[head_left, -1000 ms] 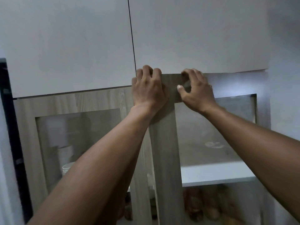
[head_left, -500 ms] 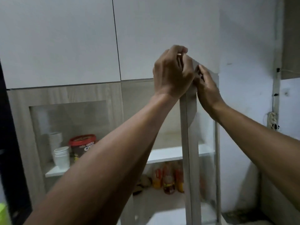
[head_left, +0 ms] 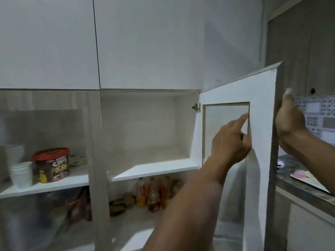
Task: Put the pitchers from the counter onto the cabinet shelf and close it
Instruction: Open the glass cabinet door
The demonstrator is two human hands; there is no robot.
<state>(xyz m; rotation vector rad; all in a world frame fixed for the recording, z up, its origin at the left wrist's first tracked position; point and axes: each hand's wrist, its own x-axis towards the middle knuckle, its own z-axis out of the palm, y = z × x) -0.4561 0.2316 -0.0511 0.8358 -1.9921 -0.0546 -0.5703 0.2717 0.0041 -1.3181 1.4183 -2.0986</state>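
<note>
The right cabinet door (head_left: 262,134), white inside with a glass pane, stands swung wide open to the right. My left hand (head_left: 230,144) rests against its inner face, index finger stretched onto the pane's frame. My right hand (head_left: 290,124) wraps the door's outer edge from behind, thumb at the edge. The white shelf (head_left: 154,169) behind the open door has nothing on it. No pitcher is in view.
Behind the shut left glass door (head_left: 94,142) stand a red-lidded choco chips tub (head_left: 52,163) and stacked white cups (head_left: 22,174). Bottles (head_left: 152,194) fill the lower shelf. A dark counter (head_left: 304,192) runs along the right with a board holding something pink (head_left: 302,175).
The door has swung from nearly shut to wide open toward the right. My left hand slid from its top edge to the inner face; my right hand stayed on the outer edge.
</note>
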